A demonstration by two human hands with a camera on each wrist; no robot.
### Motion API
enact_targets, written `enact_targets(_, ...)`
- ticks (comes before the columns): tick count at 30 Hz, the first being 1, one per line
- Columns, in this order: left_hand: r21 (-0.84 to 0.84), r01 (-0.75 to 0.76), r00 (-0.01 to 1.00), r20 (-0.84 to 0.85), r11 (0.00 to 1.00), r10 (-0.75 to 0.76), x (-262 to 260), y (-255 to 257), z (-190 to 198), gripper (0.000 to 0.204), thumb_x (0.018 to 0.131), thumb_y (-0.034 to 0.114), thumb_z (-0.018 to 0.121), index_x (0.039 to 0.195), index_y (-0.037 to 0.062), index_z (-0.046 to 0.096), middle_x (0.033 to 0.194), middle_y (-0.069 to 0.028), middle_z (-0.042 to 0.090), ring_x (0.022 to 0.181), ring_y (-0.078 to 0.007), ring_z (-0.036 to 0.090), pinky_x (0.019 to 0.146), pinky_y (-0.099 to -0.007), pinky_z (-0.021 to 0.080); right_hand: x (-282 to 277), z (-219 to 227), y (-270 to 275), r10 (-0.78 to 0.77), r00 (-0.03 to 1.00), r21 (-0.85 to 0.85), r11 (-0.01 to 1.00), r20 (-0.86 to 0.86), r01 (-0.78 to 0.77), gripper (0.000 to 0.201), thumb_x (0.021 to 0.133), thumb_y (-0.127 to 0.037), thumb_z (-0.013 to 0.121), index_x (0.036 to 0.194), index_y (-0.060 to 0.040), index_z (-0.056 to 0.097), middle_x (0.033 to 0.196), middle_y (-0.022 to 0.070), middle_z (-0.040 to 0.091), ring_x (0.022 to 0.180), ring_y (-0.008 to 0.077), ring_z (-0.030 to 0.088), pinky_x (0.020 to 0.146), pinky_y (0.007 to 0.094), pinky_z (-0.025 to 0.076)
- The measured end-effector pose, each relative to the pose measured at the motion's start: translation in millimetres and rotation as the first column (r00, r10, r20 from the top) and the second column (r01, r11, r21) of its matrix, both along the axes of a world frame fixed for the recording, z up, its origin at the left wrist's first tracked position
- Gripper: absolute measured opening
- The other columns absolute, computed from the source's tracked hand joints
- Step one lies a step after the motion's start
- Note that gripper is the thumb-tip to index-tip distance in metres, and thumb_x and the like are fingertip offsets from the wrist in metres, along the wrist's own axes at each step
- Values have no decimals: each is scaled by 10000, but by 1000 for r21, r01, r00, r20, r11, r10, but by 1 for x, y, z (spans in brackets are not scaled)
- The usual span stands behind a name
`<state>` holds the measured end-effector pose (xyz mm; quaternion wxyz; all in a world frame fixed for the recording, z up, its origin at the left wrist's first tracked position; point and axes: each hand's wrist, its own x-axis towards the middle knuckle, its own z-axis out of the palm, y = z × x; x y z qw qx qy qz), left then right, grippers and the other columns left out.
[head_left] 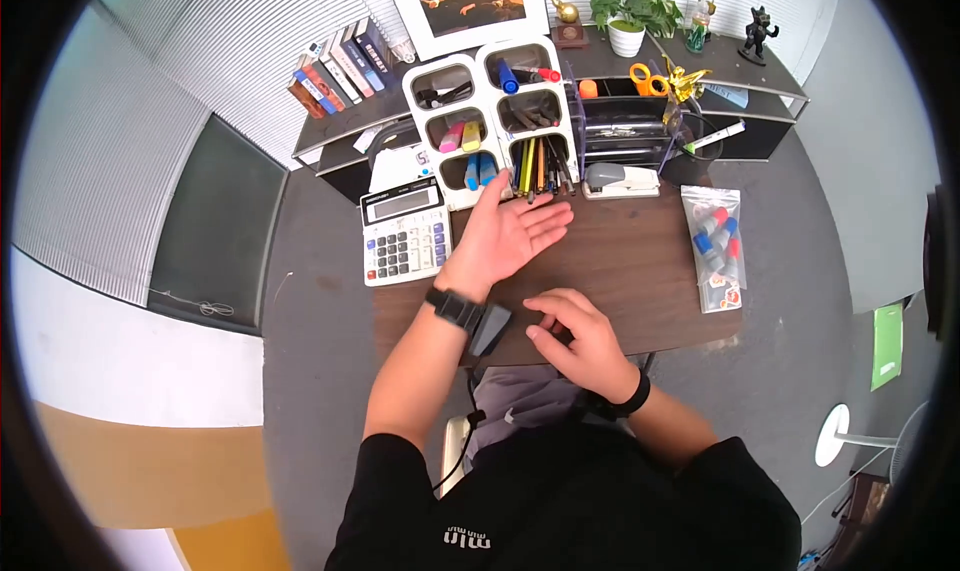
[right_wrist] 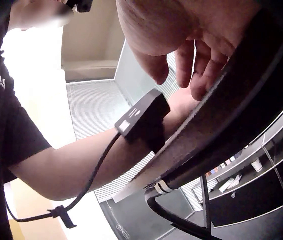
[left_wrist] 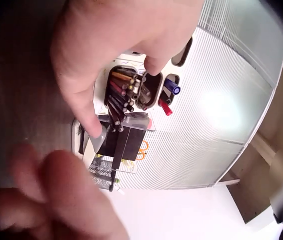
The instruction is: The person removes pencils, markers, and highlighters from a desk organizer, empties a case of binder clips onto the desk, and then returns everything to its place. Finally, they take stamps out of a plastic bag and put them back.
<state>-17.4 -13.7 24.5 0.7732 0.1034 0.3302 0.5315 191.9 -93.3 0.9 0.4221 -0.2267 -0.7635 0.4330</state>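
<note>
In the head view my left hand (head_left: 503,239) is over the desk just in front of a white organizer (head_left: 490,101), fingers extended and thumb toward its pencils (head_left: 540,166). Nothing is in its grasp. The left wrist view shows pencils and pens (left_wrist: 121,92) beyond the thumb and fingers. My right hand (head_left: 580,343) is at the desk's front edge, fingers loosely bent and holding nothing; the right wrist view has these fingers (right_wrist: 184,65) near the left forearm. Left of the left hand lies a white calculator (head_left: 405,233).
A stapler (head_left: 620,180) sits behind the desk's middle, and a clear bag of markers (head_left: 716,249) lies at the right. Behind stand a black desk rack (head_left: 625,126) with orange scissors (head_left: 648,79), a mesh pen cup (head_left: 698,139), books (head_left: 345,66) and a potted plant (head_left: 627,36).
</note>
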Motion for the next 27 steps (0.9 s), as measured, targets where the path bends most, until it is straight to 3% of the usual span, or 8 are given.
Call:
enact_targets(6,19,-7,974,228,1000,3,25,41,-5,624,1051,496,569,1337,-59,560,1270,-235,637,1220,-341,653,1054,-450,565,-1,-2,-2,-72,995,-66,995,-63,68,251,915,-15,751,1149,31,672,1040,116,655,781,159,650,678,286,551)
enact_targets(9,2,-118,921,374,993,109,33,47,-2,306,1041,243,638,1165,-36,613,1032,-125,694,919,-226,706,828,-333,631,-1,-3,-1,-56,997,-55,997,-49,54,228,915,-1,738,1129,37,669,991,108,643,769,160,636,671,286,541)
enact_targets(14,-78,-120,875,463,990,143,38,55,-11,178,999,171,695,1036,19,609,911,-67,670,705,-148,626,679,-294,583,0,-2,-2,-26,1000,-9,1000,-7,26,212,914,16,722,1120,38,677,989,106,646,768,155,632,677,280,531)
enact_targets(16,-96,-81,869,481,992,117,36,53,-13,192,998,182,699,1039,15,612,881,-54,654,690,-142,611,641,-260,567,-2,-4,-5,-82,995,-119,990,-59,74,218,902,45,714,1116,31,673,991,80,640,798,136,602,741,278,513)
enact_targets(18,-136,-65,860,494,988,125,36,40,-5,190,1000,181,697,1044,13,620,856,-45,640,673,-136,594,605,-234,546,-2,-5,-4,-85,994,-122,990,-69,77,193,916,54,697,1106,32,671,1003,77,640,819,132,606,758,277,515)
enact_targets(20,-37,33,859,512,999,-9,34,15,-5,193,1012,198,680,1067,19,631,850,-42,638,668,-133,584,595,-226,531,0,-8,-4,-104,991,-127,987,-85,93,170,930,64,681,1097,33,668,1016,74,640,840,128,609,775,276,516)
enact_targets(25,1,170,896,415,985,-155,31,-93,19,299,1089,344,555,1202,71,596,801,16,525,605,-68,490,450,-200,384,10,-27,3,-76,937,-431,898,-342,-85,136,1047,-24,572,1101,30,685,1044,72,650,884,117,635,791,272,525)
enact_targets(27,64,239,925,288,969,-247,31,-127,15,326,1087,367,560,1215,68,578,776,5,510,564,-59,457,422,-193,340,12,-26,6,29,910,-436,871,-414,-226,295,1073,-179,575,1285,23,608,1110,93,656,954,129,636,826,283,526)
